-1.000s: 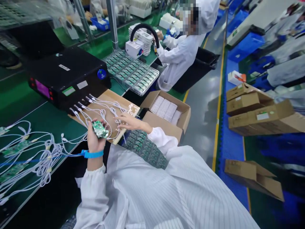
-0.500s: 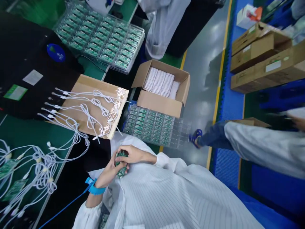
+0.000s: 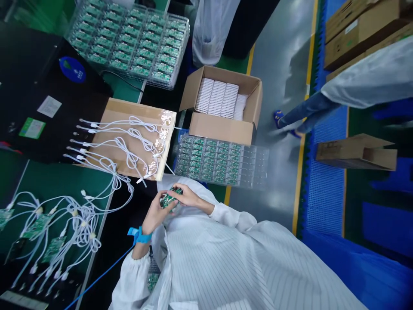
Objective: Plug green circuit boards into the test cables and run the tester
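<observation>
Green workbench [image 3: 60, 178] and grey walkway [image 3: 271, 202] flank both hands [image 3: 155, 214] [image 3: 189, 197], which grip green circuitry [image 3: 167, 200].

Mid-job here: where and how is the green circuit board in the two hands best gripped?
Probably by opposite edges, left hand from the left and right hand from the right: the circuit board sits between both hands, and its visible face looks uneven, so the edges seem the safer hold.
</observation>
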Demonstrator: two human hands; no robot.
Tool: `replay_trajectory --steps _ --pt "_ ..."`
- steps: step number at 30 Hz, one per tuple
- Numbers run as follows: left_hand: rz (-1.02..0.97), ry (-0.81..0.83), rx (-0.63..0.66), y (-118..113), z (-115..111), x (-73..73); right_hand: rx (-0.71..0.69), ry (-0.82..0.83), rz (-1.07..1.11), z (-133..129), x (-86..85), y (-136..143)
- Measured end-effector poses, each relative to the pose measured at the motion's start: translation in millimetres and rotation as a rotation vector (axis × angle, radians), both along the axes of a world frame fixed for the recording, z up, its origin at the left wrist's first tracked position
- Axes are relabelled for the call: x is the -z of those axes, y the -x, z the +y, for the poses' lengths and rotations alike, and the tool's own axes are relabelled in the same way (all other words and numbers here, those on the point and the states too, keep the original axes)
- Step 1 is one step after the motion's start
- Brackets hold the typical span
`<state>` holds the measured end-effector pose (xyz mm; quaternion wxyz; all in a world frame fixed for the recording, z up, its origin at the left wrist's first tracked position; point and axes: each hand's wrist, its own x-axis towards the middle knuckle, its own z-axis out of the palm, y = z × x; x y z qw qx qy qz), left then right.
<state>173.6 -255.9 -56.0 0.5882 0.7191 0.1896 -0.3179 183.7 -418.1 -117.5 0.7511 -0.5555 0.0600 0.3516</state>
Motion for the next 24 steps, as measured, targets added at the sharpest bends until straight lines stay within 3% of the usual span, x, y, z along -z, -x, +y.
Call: replay_trajectory --steps 5,8,11,17,24 --pt "-0.018 0.039 -0.099 2 5 16.2 0.253 0.097 0.113 1 27.0 0" --pt "-0.039 0.044 -0.131 10 16 20.4 0.485 0.306 0.231 -13 60.4 -1" --pt "-0.059 0.082 -0.084 21 34 19.0 0.597 0.574 0.345 -35 100.0 -4" --pt "-0.119 0.080 -0.120 40 68 13.0 0.570 0.848 0.493 -48 161.0 1" --pt "-0.157 0.069 -0.216 55 84 9.7 0.483 1.011 0.462 -33 187.4 2"
